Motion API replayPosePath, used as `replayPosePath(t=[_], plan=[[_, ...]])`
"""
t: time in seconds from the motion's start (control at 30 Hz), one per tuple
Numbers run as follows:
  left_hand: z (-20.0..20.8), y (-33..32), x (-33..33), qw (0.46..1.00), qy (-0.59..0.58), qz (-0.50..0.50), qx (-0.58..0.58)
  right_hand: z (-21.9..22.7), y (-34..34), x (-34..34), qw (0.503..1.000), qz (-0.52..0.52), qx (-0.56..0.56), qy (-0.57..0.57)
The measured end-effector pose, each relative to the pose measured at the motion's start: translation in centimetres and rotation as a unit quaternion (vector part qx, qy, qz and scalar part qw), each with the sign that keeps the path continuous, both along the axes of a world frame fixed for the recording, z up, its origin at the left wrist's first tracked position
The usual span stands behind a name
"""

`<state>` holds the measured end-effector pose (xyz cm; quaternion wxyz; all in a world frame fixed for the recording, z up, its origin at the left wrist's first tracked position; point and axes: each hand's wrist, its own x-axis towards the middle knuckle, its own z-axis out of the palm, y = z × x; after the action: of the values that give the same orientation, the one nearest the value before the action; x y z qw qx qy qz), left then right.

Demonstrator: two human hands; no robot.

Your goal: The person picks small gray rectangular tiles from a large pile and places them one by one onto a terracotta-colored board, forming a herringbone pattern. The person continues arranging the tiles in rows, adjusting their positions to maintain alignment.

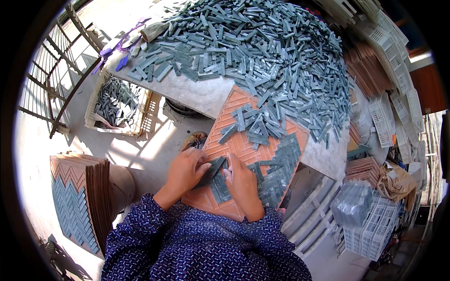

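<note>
An orange mould board (229,119) with herringbone grooves rests tilted against the table edge, close to my body. Grey-green stone strips (283,161) fill its right side and part of the lower middle. My left hand (187,169) is closed on a few dark stone strips (211,171) over the board's left part. Beside it, my right hand (242,181) has its fingers pinched on a single strip (225,163), mostly hidden by the fingers. A small loose heap of strips (255,122) lies on the upper part of the board.
A large pile of stone strips (262,47) covers the table (201,96). A cream crate (140,117) of strips sits on the floor at left. Stacked mould boards (77,201) stand lower left. White crates (370,236) and more boards (365,70) are at right.
</note>
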<state>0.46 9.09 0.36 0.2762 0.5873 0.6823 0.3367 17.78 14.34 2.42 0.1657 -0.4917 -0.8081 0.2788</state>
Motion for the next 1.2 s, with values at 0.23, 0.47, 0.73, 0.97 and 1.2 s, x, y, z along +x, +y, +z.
replayPosePath(t=[0.23,0.47,0.73,0.97,1.2], plan=[[-0.5,-0.4,3.0,0.994,0.094,-0.004,0.061,-0.3,0.3,0.3,0.999,0.05,0.014,-0.017],[-0.8,-0.9,0.7,0.998,-0.026,0.056,0.006,-0.5,-0.1,0.9,0.997,0.04,-0.022,0.058],[-0.6,0.1,-1.3,0.998,0.037,0.01,0.059,-0.2,-0.1,1.9,0.989,0.03,-0.048,0.138],[-0.4,-0.1,-0.1,0.998,0.03,0.016,0.053,0.7,-1.3,5.0,0.983,0.0,-0.043,0.177],[-0.5,0.8,1.5,0.996,0.055,0.057,0.045,1.2,-1.9,6.5,0.982,-0.009,-0.022,0.187]])
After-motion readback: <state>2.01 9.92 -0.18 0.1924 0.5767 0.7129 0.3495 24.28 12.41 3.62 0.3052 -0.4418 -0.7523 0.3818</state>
